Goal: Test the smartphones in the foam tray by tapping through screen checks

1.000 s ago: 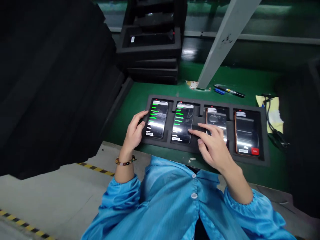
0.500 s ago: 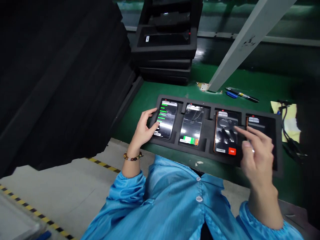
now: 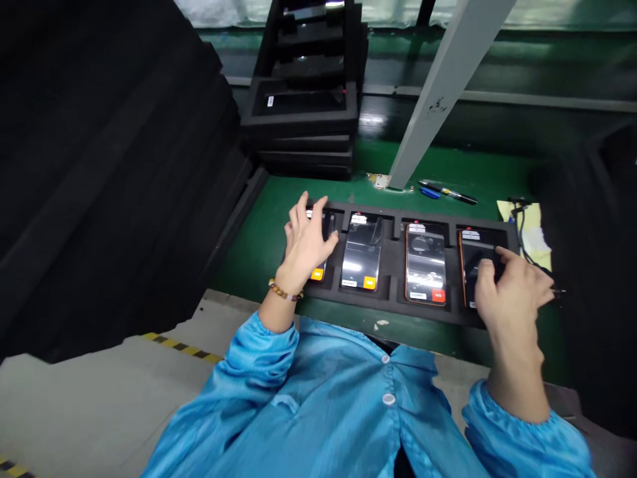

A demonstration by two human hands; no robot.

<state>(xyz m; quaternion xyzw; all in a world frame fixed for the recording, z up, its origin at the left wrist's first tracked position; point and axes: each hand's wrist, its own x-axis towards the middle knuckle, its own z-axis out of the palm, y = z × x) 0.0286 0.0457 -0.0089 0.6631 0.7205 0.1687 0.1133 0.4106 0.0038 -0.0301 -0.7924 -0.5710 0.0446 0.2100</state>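
Observation:
A black foam tray (image 3: 393, 255) lies in front of me with several smartphones side by side in its slots. My left hand (image 3: 307, 239) hovers over the leftmost phone (image 3: 318, 273), fingers spread, hiding much of its screen. Beside it, the second phone (image 3: 362, 252) shows an orange button at its lower right. A third phone (image 3: 425, 264) with an orange edge shows a red button. Over the rightmost phone (image 3: 470, 262) is my right hand (image 3: 512, 285), its thumb and index finger apart at the screen's right side. Neither hand holds anything.
A stack of black foam trays (image 3: 303, 119) with phones stands at the back. A tall black stack (image 3: 114, 166) rises on the left. Behind the tray are a grey post (image 3: 438, 106), a pen (image 3: 452, 192), a blue cap (image 3: 429, 193) and yellow paper (image 3: 537, 232) with cables.
My left hand has moved from the left phone's edge to above its screen. My right hand has shifted from the third phone to the rightmost one. Screens on the two left phones have changed.

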